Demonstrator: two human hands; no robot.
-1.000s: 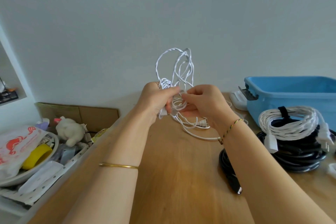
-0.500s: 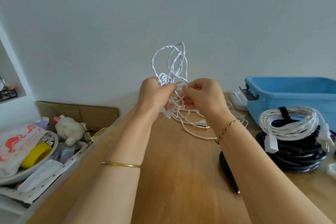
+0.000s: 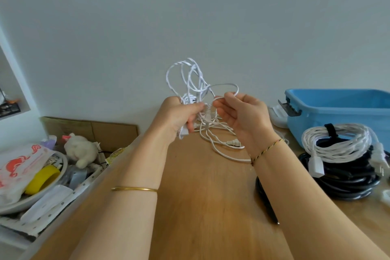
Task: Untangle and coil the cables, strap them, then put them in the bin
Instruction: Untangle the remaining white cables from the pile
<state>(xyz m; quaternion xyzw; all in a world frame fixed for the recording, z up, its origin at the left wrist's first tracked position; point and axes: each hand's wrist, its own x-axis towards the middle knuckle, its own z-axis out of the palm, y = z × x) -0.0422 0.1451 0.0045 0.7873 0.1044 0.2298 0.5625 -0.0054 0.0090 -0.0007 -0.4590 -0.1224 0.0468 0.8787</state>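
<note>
A tangle of thin white cables is held up above the wooden table. My left hand grips the bunch, with loops standing above the fist and a white plug at its lower edge. My right hand pinches one smooth white loop and holds it out to the right. More strands and a plug trail down onto the table. The blue bin stands at the right by the wall.
In front of the bin a strapped white coil lies on top of a black coiled cable. Off the table's left edge sit a bowl with yellow tape, a plush toy and cardboard.
My hands have moved apart. My right hand has drawn a smooth white loop out of the bunch to the right, while the left keeps its grip on the rest.
</note>
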